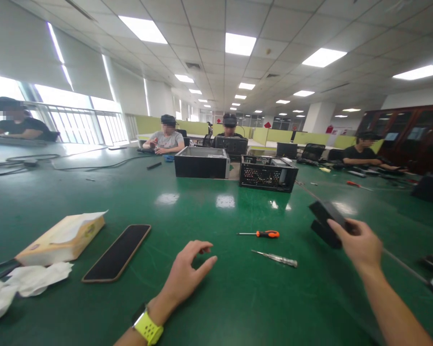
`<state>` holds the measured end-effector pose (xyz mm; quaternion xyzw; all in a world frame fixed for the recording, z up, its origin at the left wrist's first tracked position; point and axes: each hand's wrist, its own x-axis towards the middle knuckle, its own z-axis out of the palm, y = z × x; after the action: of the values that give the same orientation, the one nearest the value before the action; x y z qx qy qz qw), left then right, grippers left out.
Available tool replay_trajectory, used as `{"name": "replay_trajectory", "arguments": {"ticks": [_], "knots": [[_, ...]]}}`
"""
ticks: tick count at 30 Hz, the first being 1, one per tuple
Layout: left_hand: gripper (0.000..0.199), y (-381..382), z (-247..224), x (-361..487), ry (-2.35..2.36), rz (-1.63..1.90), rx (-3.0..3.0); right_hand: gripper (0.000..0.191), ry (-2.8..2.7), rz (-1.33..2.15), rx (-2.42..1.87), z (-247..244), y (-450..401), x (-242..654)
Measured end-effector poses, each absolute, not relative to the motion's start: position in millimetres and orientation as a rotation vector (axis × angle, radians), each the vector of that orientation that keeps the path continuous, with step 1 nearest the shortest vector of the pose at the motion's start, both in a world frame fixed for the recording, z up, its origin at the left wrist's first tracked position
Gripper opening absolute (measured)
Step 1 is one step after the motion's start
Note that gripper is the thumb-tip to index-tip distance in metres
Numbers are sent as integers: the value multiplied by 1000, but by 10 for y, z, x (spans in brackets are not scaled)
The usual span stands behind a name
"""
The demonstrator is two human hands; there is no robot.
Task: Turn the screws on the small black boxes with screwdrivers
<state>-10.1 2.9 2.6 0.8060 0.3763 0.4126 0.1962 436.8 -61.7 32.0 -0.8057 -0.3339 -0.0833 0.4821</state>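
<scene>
My left hand point(189, 271), with a yellow-strapped watch point(148, 327) on the wrist, hovers low over the green table, thumb and fingers apart and holding nothing. To its right lie a screwdriver point(268, 234) with an orange and black handle and a slim screwdriver point(277, 259) with a see-through handle. On the right, my right hand point(361, 242) grips a black boxy part point(328, 216) between thumb and fingers, above the table. Motion smears this part, and its exact kind cannot be made out; its reflection or a second dark section shows beneath it.
Ahead stand a black computer case point(202, 166) and an opened computer case point(267, 175) with parts inside. At left lie a phone point(117, 253), a tissue pack point(63, 238) and crumpled tissues point(39, 278). Several people sit around the table; cables point(25, 163) run along its far left.
</scene>
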Motion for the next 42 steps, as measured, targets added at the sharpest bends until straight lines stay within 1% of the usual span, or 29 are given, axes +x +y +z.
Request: {"name": "replay_trajectory", "arguments": {"ticks": [1,4,6,8,12,17,19,24,26,31,36,37,38,39,40,42], "knots": [[19,30,19,-96,1053,1151,2268,71,-694,-241,-2055,295,-677,4598],[18,32,0,-76,1048,1136,2295,84,-581,-127,-2228,151,-829,5047],[17,35,-12,-68,1048,1124,2304,86,-533,-11,-2326,25,-844,5172],[17,42,-25,-70,1048,1115,2305,83,-470,21,-2405,-94,-797,5231],[18,61,-52,-83,1043,1105,2290,81,-513,-98,-2423,-218,-677,5302],[17,61,-65,-77,1032,1096,2299,76,-922,-435,-2422,-224,-505,5196],[17,56,-61,-74,1031,1093,2307,74,-1057,-476,-2444,-249,-405,5107],[15,51,-52,-80,1041,1096,2315,56,-1068,-466,-2452,-278,-294,5023],[14,52,-50,-82,1041,1089,2316,53,-1078,-447,-2441,-239,-310,5024],[14,49,-44,-77,1035,1074,2312,53,-1211,-336,-2322,-118,-311,4864],[16,36,-55,-71,1020,1031,2310,53,-1390,-200,-2048,18,-316,4268],[17,29,-58,-70,1006,1021,2314,52,-1447,-154,-1974,48,-349,4079],[21,19,-58,-70,980,1005,2321,50,-1553,-36,-1815,75,-392,3870],[28,7,-53,-69,943,986,2329,46,-1683,82,-1659,93,-444,3649],[39,-7,-44,-67,896,962,2342,42,-1817,182,-1518,101,-500,3425],[68,-40,-14,-61,798,900,2380,38,-2004,323,-1318,84,-603,3014]]}}
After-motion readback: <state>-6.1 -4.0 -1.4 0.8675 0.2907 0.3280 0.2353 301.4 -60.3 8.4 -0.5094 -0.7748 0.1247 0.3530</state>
